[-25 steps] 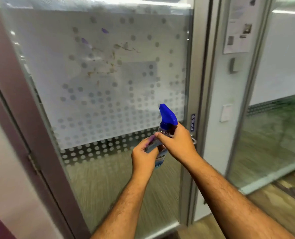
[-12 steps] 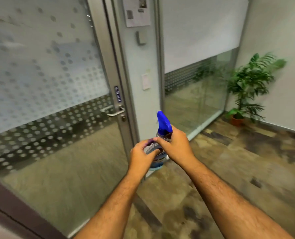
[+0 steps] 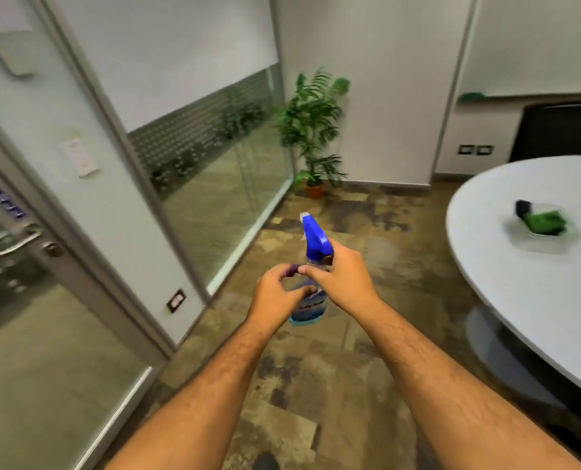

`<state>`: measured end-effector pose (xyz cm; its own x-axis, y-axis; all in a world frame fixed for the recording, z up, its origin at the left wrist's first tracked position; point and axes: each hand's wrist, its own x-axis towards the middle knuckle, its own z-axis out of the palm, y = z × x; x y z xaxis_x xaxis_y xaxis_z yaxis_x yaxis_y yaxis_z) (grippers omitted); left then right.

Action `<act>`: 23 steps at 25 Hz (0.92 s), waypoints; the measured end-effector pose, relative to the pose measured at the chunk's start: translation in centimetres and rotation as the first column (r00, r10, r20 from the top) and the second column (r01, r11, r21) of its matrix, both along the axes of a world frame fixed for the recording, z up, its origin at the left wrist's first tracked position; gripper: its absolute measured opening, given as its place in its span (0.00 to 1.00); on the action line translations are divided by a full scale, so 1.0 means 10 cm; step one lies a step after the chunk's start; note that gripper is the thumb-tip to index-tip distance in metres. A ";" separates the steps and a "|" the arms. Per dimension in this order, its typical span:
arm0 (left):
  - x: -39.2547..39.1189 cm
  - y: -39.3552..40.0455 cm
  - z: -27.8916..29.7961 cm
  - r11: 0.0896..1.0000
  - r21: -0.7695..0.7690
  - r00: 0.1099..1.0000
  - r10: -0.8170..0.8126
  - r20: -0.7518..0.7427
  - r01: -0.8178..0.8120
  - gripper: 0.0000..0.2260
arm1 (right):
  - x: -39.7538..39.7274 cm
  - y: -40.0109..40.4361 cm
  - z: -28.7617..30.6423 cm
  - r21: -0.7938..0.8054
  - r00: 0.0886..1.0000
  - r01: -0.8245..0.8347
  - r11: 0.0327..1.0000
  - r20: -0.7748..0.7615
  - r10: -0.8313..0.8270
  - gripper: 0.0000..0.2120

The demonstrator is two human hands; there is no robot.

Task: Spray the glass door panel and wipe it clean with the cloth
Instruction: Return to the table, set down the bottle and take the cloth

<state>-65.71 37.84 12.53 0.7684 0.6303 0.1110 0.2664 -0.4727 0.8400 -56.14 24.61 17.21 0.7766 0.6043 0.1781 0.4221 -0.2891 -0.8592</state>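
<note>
1. The bottle (image 3: 307,301) is mostly hidden: both hands wrap its clear body, so only the blue spray head (image 3: 313,239), a bit of label and the base show.
2. The label text is too blurred to read.
3. The door (image 3: 28,334) is cut off at the left edge; only its lower glass, frame and handle (image 3: 18,244) are in view, and the glass there is smeared by blur.
4. On the table (image 3: 536,293), at the right, lies a green cloth (image 3: 547,222) with a dark object touching its left end; both are too blurred to make out further.
5. The table runs out of the picture at the right.
6. The bottle stands nearly upright, its long axis vertical with the top leaning slightly away from the person; the nozzle points up and to the left, towards the glass wall.
7. The bottle is held in mid-air over the floor, between door and table, well apart from both.
8. The left hand (image 3: 277,295) curls round the bottle's body from the left, thumb and forefinger closed on it.
9. The right hand (image 3: 341,279) grips the neck just below the spray head, fingers wrapped over the front.
10. A potted plant (image 3: 313,130) stands in the far corner beside the glass wall.
</note>
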 end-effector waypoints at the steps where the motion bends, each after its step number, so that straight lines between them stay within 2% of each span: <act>1: 0.18 -0.19 -0.02 0.998 -0.032 0.999 -0.048 -0.002 0.048 0.20 | 0.11 -0.23 -0.02 -0.005 0.999 0.038 0.999 -0.004 -0.038 0.16; 6: 0.99 -1.18 -0.13 0.940 -0.229 0.967 -0.242 0.075 0.253 0.17 | 0.63 -1.30 -0.15 -0.002 0.964 0.263 0.965 -0.050 -0.263 0.15; 13: 2.05 -2.23 -0.43 0.863 -0.256 0.900 -0.422 0.108 0.436 0.21 | 1.38 -2.36 -0.42 -0.017 0.879 0.469 0.883 -0.089 -0.469 0.17; 15: 2.45 -2.45 -0.54 0.842 -0.249 0.878 -0.465 0.112 0.478 0.20 | 1.71 -2.61 -0.50 -0.046 0.855 0.509 0.859 -0.083 -0.511 0.20; 20: 3.47 -2.96 -0.75 0.786 -0.263 0.826 -0.554 0.104 0.560 0.18 | 2.57 -3.14 -0.63 -0.106 0.814 0.567 0.817 -0.080 -0.575 0.18; 23: 4.00 -3.24 -0.81 0.762 -0.243 0.795 -0.601 0.077 0.600 0.17 | 3.03 -3.42 -0.67 -0.139 0.780 0.607 0.782 -0.081 -0.620 0.20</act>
<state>-25.66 5.46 4.47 0.9989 0.0450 0.0133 0.0018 -0.3190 0.9478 -25.80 -9.56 10.50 0.9996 0.0020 0.0288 0.0254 -0.5390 -0.8419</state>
